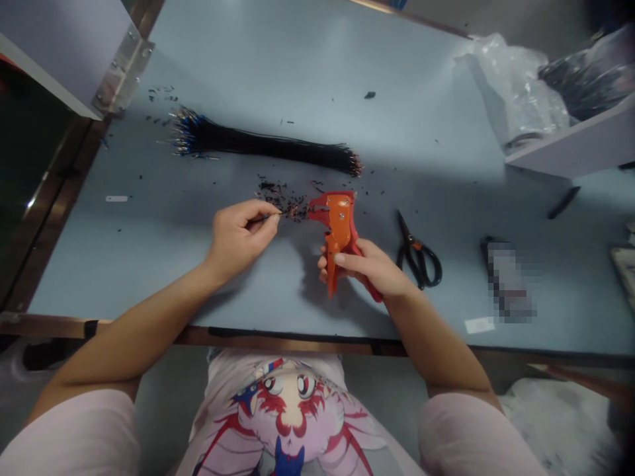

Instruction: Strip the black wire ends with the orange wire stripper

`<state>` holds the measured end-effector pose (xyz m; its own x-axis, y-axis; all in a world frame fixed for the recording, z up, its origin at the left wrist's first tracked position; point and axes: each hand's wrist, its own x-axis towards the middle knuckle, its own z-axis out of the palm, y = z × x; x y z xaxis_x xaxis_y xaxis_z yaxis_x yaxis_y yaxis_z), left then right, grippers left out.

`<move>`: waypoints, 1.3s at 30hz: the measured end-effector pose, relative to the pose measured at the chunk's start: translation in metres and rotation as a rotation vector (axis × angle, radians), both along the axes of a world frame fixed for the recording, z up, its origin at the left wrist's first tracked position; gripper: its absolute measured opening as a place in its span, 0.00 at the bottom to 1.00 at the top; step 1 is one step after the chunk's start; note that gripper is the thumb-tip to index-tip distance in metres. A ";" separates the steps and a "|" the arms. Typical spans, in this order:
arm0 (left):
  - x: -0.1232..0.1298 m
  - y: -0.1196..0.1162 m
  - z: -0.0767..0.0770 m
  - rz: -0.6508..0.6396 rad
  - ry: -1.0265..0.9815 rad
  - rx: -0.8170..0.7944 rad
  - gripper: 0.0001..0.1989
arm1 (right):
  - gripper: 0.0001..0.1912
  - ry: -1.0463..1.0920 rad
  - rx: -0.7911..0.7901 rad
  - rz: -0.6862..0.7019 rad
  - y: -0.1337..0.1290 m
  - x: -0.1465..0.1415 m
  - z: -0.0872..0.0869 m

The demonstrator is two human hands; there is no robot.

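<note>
My left hand (244, 239) pinches a thin black wire (268, 217) between thumb and fingertips, its end pointing right. Wrapped round the handles of a red and orange wire stripper (340, 221) is my right hand (360, 266). The stripper's jaws face left, a short gap from the pinched wire. Between and behind them lies a scatter of black insulation scraps and copper bits (278, 195). Farther back, a long bundle of black wires (272, 144) rests on the table, with blue and metal terminals at its left end and bare copper at its right.
Black-handled scissors (419, 258) lie right of my right hand. Beyond them are a blurred-out dark object (508, 277) and a white label (479, 325). Clear plastic bags (526, 86) stand at the back right by a grey panel (575, 142). A bracketed panel (64, 53) is at the back left.
</note>
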<state>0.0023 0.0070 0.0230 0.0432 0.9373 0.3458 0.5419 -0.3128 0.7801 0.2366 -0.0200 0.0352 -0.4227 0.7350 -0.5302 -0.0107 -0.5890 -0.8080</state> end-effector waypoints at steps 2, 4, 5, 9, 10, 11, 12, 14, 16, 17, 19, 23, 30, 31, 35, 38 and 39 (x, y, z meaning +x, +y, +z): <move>0.000 0.001 -0.001 0.008 -0.007 0.004 0.04 | 0.18 0.010 -0.029 -0.023 0.000 -0.001 -0.002; -0.001 0.001 -0.002 0.011 -0.009 0.005 0.05 | 0.19 0.079 -0.091 -0.050 0.000 -0.002 -0.003; -0.001 0.001 -0.003 0.012 -0.009 0.004 0.05 | 0.19 0.129 -0.130 -0.057 0.001 -0.003 -0.004; -0.002 0.001 -0.003 0.012 -0.007 -0.008 0.05 | 0.21 0.222 -0.222 -0.035 0.001 -0.002 -0.004; -0.002 0.002 -0.003 0.016 -0.008 -0.011 0.05 | 0.21 0.195 -0.204 -0.022 0.001 -0.002 -0.003; -0.002 0.002 -0.003 0.020 -0.009 -0.016 0.05 | 0.21 0.150 -0.168 -0.013 0.001 -0.002 -0.003; -0.002 0.003 -0.003 0.024 -0.009 -0.021 0.05 | 0.21 0.098 -0.130 -0.004 0.001 -0.002 -0.003; -0.002 0.004 -0.003 0.028 -0.009 -0.031 0.05 | 0.19 0.009 -0.087 0.019 0.001 -0.002 -0.003; -0.002 0.005 -0.004 0.027 -0.008 -0.038 0.05 | 0.18 -0.031 -0.098 0.041 0.000 -0.003 -0.003; -0.002 0.006 -0.005 0.028 -0.007 -0.042 0.05 | 0.18 -0.039 -0.096 0.038 0.000 -0.004 -0.003; -0.003 0.006 -0.006 0.039 -0.007 -0.049 0.06 | 0.18 -0.070 -0.015 -0.017 -0.001 -0.006 -0.004; -0.003 0.007 -0.007 0.051 -0.015 -0.062 0.06 | 0.20 -0.025 -0.025 -0.077 0.000 -0.005 -0.005; -0.002 0.006 -0.006 0.047 -0.050 -0.089 0.06 | 0.23 0.237 -0.024 0.000 0.000 -0.001 -0.008; -0.002 0.006 -0.006 0.050 -0.051 -0.092 0.06 | 0.25 0.288 -0.034 0.009 -0.001 -0.001 -0.008; -0.001 0.006 -0.005 0.037 -0.077 -0.080 0.05 | 0.27 0.395 -0.073 0.027 -0.002 -0.002 -0.010; -0.001 0.005 -0.004 0.040 -0.090 -0.072 0.05 | 0.25 0.397 -0.057 -0.006 -0.003 -0.004 -0.012; 0.000 0.005 -0.003 0.040 -0.096 -0.073 0.05 | 0.23 0.387 -0.048 -0.025 -0.003 -0.004 -0.013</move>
